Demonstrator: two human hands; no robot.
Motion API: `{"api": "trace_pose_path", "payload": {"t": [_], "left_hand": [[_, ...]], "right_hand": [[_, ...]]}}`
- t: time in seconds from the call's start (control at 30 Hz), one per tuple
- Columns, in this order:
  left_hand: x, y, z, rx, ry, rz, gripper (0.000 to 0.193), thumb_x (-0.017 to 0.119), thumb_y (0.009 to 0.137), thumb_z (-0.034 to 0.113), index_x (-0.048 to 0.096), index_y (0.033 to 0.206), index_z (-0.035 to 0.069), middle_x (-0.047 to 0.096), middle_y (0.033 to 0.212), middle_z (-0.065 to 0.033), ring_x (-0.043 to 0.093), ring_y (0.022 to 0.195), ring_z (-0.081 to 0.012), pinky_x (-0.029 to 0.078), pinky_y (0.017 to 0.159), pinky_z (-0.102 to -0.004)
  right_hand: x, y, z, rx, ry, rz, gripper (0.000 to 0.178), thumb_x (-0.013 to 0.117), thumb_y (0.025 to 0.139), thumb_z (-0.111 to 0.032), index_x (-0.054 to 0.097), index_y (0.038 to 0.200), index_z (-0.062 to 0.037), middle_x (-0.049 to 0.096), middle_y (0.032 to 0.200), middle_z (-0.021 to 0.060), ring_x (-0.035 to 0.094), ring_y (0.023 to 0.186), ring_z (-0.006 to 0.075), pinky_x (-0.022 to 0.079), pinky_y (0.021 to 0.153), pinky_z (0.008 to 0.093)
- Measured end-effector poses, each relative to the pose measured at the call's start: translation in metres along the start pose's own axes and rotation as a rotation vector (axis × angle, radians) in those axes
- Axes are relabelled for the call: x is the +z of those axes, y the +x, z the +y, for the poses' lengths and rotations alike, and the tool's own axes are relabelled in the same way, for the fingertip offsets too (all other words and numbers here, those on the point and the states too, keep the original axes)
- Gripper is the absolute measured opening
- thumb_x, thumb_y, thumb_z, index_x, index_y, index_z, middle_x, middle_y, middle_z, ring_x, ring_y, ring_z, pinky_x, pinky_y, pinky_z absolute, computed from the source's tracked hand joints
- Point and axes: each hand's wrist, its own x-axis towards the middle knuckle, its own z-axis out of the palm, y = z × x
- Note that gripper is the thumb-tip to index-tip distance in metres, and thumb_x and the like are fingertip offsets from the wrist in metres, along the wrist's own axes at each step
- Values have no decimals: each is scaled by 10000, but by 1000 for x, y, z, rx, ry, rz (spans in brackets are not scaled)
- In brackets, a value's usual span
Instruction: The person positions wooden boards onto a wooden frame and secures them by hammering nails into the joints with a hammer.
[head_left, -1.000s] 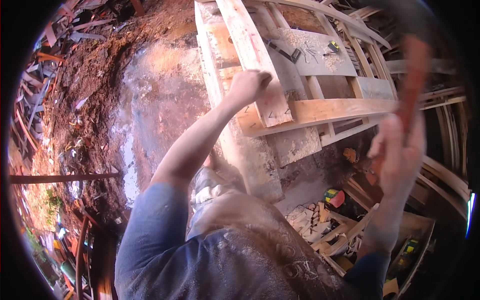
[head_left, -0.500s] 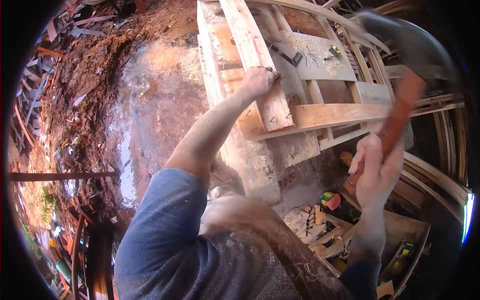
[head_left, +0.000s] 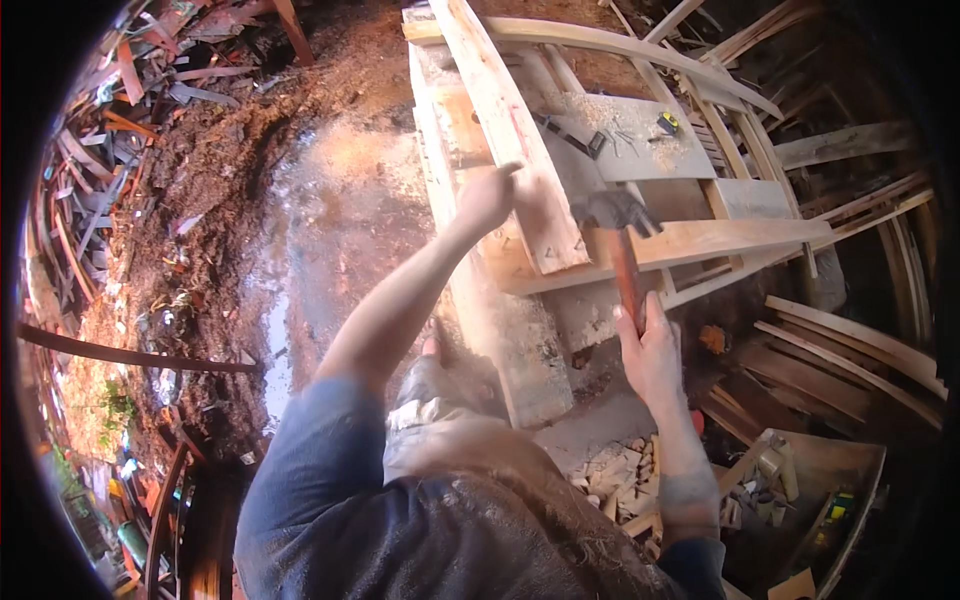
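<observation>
On the wooden bench, left hand pins a plank while right hand brings a hammer down at the joint.

Left hand's fingers are pressed on the long plank's left edge near its lower end, where it crosses a cross board; more a hold-down than a full wrap. Right hand is clenched round the reddish hammer handle, low on the shaft, dark head just right of the plank over the crossing. Nail itself not visible, can't tell if one is set. To do it well, I'd judge: keep the left fingers well clear of the strike spot, hit square, keep the plank flat so it doesn't shift. Loose nails lie on the sawdust-covered panel behind; scrap wood right.
</observation>
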Motion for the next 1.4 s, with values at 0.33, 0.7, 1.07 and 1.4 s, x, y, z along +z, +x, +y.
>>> {"api": "trace_pose_path", "payload": {"t": [0.33,0.7,1.07,1.4], "left_hand": [[-99,-489,-440,-1407,-1800,-31,85,599,929,214,636,872,164,601,769,-84,536,618,-264,443,532,-498],[-244,-377,-500,-1387,-1348,305,115,539,990,89,563,883,56,532,725,-36,495,635,-159,427,580,-329],[-307,-171,-466,-1154,-1563,310,120,512,1020,34,561,1129,16,531,850,-34,510,758,-171,455,697,-313],[-382,128,-503,-556,-1171,-130,96,529,1036,162,594,1057,95,469,741,27,465,657,-109,393,578,-262]], "right_hand": [[29,34,-36,116,209,-34,274,632,995,-262,587,1041,5,595,693,126,584,609,249,459,576,404],[199,214,-83,128,-30,3,381,653,963,-330,586,1015,41,668,860,265,646,809,487,504,713,499],[288,264,-194,444,675,-146,193,665,908,-180,608,878,2,595,617,48,600,510,133,478,459,316],[353,445,-235,355,905,-186,179,635,902,-125,556,988,11,624,693,75,611,517,156,486,477,344]]}}
